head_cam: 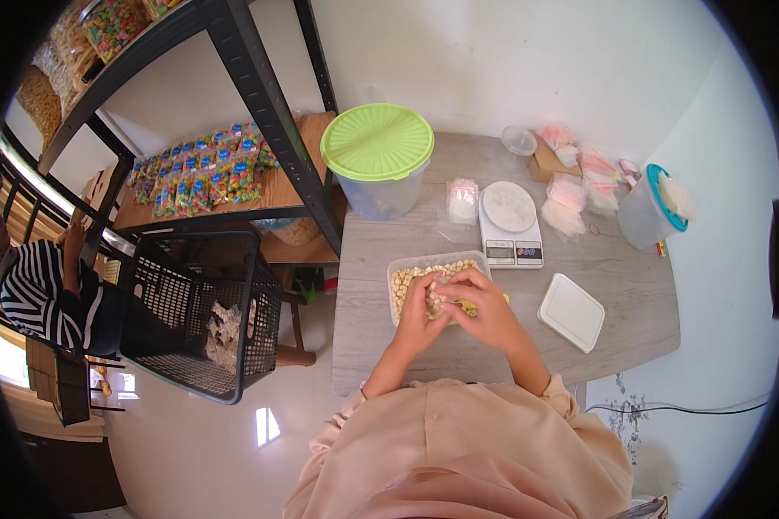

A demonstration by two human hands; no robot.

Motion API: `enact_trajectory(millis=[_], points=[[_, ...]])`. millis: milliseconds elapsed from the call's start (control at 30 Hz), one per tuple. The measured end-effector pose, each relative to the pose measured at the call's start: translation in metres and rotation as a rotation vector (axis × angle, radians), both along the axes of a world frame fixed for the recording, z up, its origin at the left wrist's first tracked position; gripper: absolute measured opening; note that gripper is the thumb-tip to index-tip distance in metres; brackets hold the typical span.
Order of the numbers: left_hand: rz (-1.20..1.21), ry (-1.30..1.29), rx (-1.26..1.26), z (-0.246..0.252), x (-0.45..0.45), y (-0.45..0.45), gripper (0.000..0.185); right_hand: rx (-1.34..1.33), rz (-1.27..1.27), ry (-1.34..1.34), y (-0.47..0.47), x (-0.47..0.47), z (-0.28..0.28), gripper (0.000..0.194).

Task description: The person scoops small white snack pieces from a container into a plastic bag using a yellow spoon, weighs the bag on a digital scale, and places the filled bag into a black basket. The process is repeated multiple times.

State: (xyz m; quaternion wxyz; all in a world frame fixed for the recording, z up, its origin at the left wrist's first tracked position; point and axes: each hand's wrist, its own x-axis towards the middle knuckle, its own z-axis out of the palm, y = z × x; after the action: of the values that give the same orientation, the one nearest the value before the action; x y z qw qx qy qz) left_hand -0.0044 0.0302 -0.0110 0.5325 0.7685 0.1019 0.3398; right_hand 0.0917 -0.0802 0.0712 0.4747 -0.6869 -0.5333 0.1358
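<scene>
A clear plastic bag (pixel 433 300) holding pale nut-like pieces is between my left hand (pixel 419 321) and my right hand (pixel 483 308); the fingers of both close around its edges. Both hands are over a translucent rectangular tub (pixel 393 276) filled with the same pale pieces. Something yellow shows partly behind my right hand. A white digital kitchen scale (pixel 511 254) stands just beyond the tub, with a round plate on top. Small clear zip bags (pixel 462 201) lie left of the scale. The tub's likely lid, a white rectangular one (pixel 571 313), lies to the right.
A green-lidded container (pixel 378 146) stands at the table's back left, a blue-lidded one (pixel 649 204) at the right. More zip bags (pixel 563 204) lie near a cardboard box. A black basket (pixel 195 311) and metal shelving are left; a person (pixel 45 292) is farther left.
</scene>
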Motion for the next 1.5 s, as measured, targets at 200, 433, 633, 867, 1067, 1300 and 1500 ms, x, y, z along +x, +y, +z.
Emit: enact_trajectory(millis=[200,433,633,867,1067,1300,1500], points=[[-0.195,0.036,-0.36,0.003,-0.003,0.005,0.057,0.075,-0.095,0.035,0.001,0.003,-0.007,0.011],[0.086,0.132,0.174,0.012,-0.006,0.001,0.052,0.131,-0.172,0.036,0.004,0.003,-0.015,0.008],[-0.034,0.074,0.117,0.011,-0.002,0.003,0.053,0.135,-0.234,0.066,0.007,-0.002,-0.016,0.006],[-0.087,0.066,-0.094,0.01,-0.004,0.005,0.048,-0.046,-0.086,-0.041,0.008,0.0,-0.011,0.014],[-0.02,0.04,-0.234,0.003,-0.014,0.031,0.044,0.068,-0.067,0.041,0.018,0.008,-0.007,0.022],[0.093,0.048,0.092,0.0,-0.005,0.017,0.052,0.072,-0.058,0.073,0.021,-0.002,-0.018,0.016],[0.026,0.048,0.049,0.0,0.0,0.012,0.059,0.021,-0.036,0.015,0.012,0.015,-0.019,0.011]])
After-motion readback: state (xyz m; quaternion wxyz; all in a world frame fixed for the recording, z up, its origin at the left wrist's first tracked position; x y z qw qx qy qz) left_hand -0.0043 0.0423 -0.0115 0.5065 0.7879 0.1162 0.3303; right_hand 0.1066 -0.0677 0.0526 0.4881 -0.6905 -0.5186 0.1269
